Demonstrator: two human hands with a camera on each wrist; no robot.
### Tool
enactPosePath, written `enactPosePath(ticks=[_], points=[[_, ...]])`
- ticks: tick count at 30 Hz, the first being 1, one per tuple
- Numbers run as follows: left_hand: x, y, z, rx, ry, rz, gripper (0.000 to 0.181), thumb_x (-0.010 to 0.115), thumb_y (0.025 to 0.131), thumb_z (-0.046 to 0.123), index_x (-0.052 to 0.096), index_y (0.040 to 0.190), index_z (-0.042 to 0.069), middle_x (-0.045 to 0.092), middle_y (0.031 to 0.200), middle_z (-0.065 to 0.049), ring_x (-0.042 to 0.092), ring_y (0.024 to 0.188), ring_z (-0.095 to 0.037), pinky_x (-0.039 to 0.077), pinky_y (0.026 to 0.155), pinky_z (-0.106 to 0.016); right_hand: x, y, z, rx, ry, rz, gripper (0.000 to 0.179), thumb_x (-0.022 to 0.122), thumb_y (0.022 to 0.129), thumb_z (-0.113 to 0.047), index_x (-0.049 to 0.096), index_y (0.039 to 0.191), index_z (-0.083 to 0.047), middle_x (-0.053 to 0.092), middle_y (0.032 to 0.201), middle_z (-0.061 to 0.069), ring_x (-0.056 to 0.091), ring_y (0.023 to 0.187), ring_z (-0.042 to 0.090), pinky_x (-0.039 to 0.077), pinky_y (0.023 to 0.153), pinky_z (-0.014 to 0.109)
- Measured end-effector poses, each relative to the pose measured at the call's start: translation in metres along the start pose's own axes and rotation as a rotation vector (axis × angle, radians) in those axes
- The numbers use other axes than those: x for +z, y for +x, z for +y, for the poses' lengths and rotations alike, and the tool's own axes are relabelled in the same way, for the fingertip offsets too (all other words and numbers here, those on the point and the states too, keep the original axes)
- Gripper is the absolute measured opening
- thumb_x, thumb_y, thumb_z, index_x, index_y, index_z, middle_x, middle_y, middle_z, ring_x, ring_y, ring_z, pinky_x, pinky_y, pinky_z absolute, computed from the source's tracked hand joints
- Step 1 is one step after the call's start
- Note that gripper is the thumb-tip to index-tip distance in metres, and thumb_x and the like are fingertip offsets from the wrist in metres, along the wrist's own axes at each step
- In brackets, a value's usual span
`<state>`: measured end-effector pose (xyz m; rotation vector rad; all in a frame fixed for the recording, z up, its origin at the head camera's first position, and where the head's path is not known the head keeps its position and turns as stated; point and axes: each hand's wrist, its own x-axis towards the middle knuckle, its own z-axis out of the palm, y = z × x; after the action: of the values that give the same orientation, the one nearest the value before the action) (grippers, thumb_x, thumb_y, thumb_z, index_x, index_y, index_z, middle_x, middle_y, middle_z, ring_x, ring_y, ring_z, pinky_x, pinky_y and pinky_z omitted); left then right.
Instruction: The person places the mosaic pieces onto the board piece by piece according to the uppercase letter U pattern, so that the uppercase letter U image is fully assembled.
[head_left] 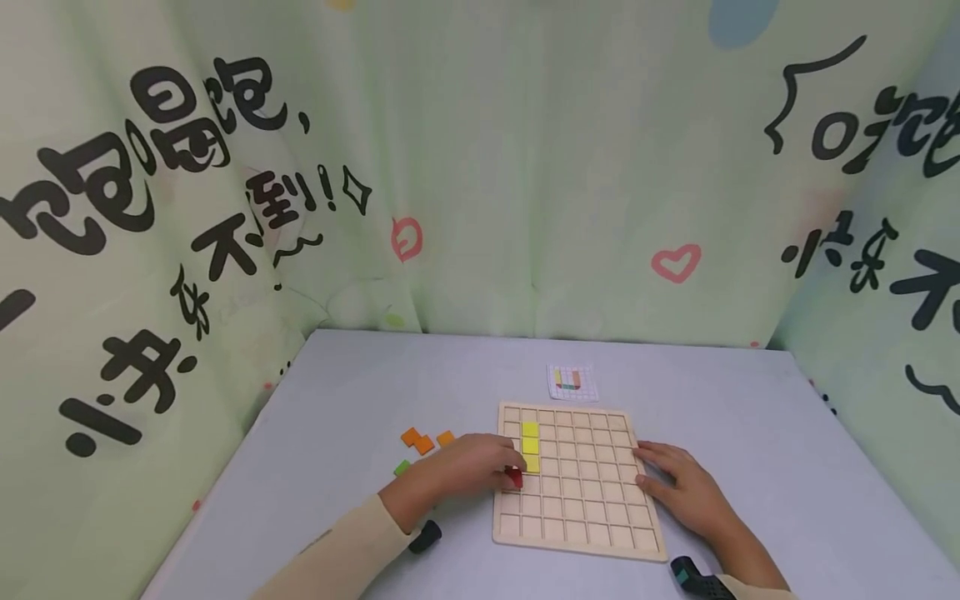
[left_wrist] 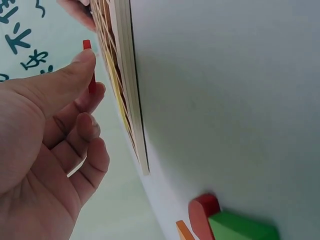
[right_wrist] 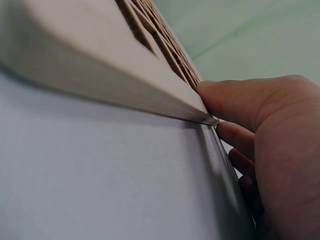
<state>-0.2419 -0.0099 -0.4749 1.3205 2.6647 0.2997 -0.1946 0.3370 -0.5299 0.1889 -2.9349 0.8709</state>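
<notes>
Between thumb and fingertip, my left hand pinches a small red square tile, held at the left side of a wooden grid board. In the head view the red tile overlaps the board's left columns, just below a column of three yellow tiles set in the grid. The other fingers of that hand curl loosely. My right hand rests at the board's right edge, its thumb on the rim and its fingers extended along the side.
Left of the board lie several orange tiles and a green tile. The left wrist view also shows a red piece against a green piece. Behind the board is a small pattern card. Printed curtains surround the table.
</notes>
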Motion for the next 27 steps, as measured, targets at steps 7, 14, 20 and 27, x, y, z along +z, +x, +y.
enactPosePath(ticks=[7, 14, 20, 27], points=[[0.005, 0.008, 0.007, 0.049, 0.032, 0.015, 0.024, 0.074, 0.087, 0.026, 0.073, 0.111, 0.022, 0.058, 0.09, 0.015, 0.049, 0.078, 0.0, 0.04, 0.07, -0.012, 0.0, 0.0, 0.0, 0.018, -0.003, 0.0, 0.058, 0.064, 0.091, -0.043, 0.058, 0.134, -0.004, 0.048, 0.142, 0.016, 0.034, 0.133, 0.042, 0.025, 0.103, 0.064], [0.011, 0.014, 0.007, 0.081, 0.037, 0.03, 0.024, 0.074, 0.088, 0.028, 0.073, 0.111, 0.024, 0.058, 0.09, 0.017, 0.047, 0.079, 0.002, 0.039, 0.07, -0.012, 0.001, 0.001, 0.002, 0.007, -0.002, 0.002, 0.06, 0.063, 0.091, -0.047, 0.059, 0.134, -0.006, 0.048, 0.142, 0.015, 0.034, 0.133, 0.042, 0.025, 0.102, 0.064], [0.014, 0.018, 0.007, 0.05, -0.001, 0.018, 0.024, 0.074, 0.087, 0.028, 0.073, 0.11, 0.025, 0.056, 0.088, 0.018, 0.047, 0.079, 0.002, 0.04, 0.07, -0.012, 0.001, -0.001, 0.001, 0.0, -0.008, 0.002, 0.06, 0.063, 0.091, -0.046, 0.058, 0.134, -0.005, 0.048, 0.142, 0.015, 0.035, 0.133, 0.042, 0.025, 0.103, 0.063], [0.016, 0.021, 0.008, 0.036, 0.004, 0.009, 0.023, 0.075, 0.086, 0.028, 0.074, 0.109, 0.026, 0.056, 0.086, 0.018, 0.047, 0.077, 0.001, 0.04, 0.069, -0.012, 0.0, -0.001, -0.001, 0.007, -0.015, -0.001, 0.06, 0.063, 0.091, -0.046, 0.058, 0.134, -0.005, 0.048, 0.142, 0.016, 0.034, 0.133, 0.042, 0.025, 0.103, 0.063]])
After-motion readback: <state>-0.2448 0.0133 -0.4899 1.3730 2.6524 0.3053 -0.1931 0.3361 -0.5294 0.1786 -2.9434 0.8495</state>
